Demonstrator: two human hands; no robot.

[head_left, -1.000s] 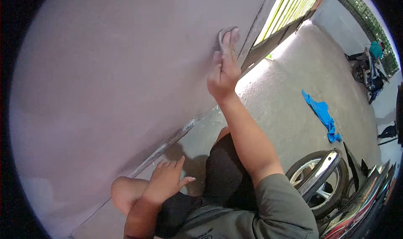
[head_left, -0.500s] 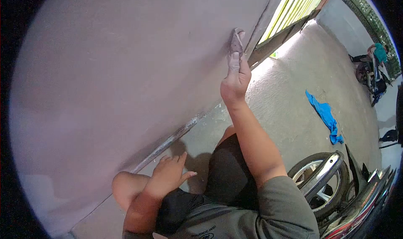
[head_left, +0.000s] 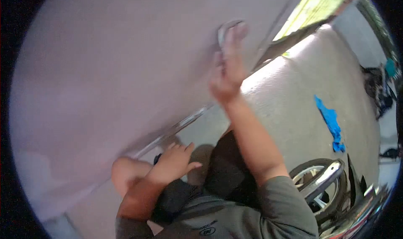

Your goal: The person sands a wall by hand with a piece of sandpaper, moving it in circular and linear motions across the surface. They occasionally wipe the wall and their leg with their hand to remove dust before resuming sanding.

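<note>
My right hand [head_left: 228,64] presses a small greyish pad [head_left: 223,32] flat against the pale wall [head_left: 126,62], left of the wall's edge. The fingers lie over the pad, and motion blurs them. Lower down, my left hand [head_left: 174,161] hangs over my bent knee with its fingers spread and nothing in it. It is near the foot of the wall, apart from the pad.
A motorcycle wheel [head_left: 319,184] and its bodywork stand at the lower right. Blue cloth [head_left: 331,123] lies on the grey floor [head_left: 285,113]. Beyond are a yellow-lit barred gate [head_left: 315,10] and another motorcycle [head_left: 378,90] beside a teal-clad person [head_left: 390,67].
My right hand has changed from an upright hold on the pad to lying over it, slightly left and up. My left hand stays spread. The view has shifted, moving the floor items rightward and down.
</note>
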